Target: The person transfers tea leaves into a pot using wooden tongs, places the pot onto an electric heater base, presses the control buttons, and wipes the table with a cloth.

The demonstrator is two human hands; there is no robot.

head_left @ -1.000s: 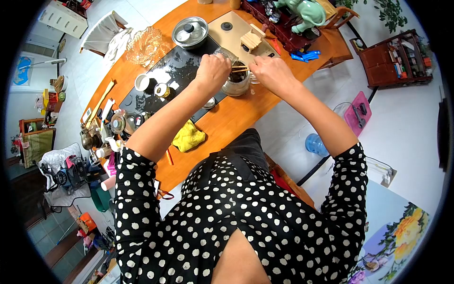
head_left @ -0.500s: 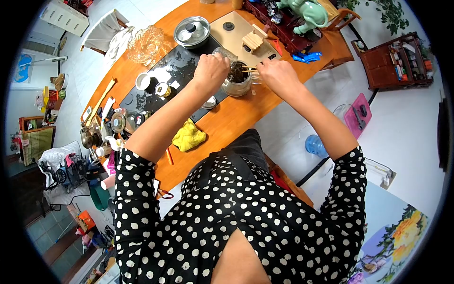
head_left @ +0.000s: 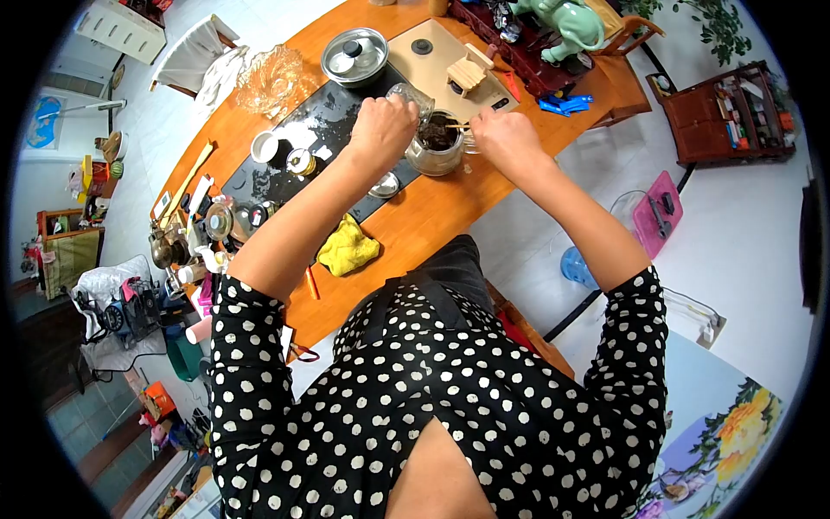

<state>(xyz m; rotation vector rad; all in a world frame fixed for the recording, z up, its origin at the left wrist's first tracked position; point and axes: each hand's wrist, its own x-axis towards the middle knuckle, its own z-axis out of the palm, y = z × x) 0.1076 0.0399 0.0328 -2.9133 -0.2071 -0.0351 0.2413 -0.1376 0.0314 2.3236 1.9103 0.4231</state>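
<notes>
My left hand (head_left: 385, 128) is closed around a clear glass vessel (head_left: 413, 97), tilted with its mouth toward a glass jar (head_left: 435, 160). Dark, leafy-looking stuff (head_left: 439, 132) lies at the mouths of the two. From the right, my right hand (head_left: 505, 134) is closed on thin wooden chopsticks (head_left: 462, 126), whose tips reach into the dark stuff. The jar stands at the table's near edge, beside a black board (head_left: 337, 112). A small metal lid (head_left: 384, 185) lies left of the jar.
A lidded steel pot (head_left: 354, 59) stands behind my left hand. White cup (head_left: 264, 147), small jar (head_left: 301, 162) and yellow cloth (head_left: 347, 246) are to the left. An amber glass bowl (head_left: 275, 82) lies further back. A small wooden chair-shaped stand (head_left: 467, 74) and a green figurine (head_left: 566, 30) are behind the right hand.
My right hand has moved slightly right with the chopsticks. More of the dark stuff now shows at the jar's mouth. My left hand stays nearly in place.
</notes>
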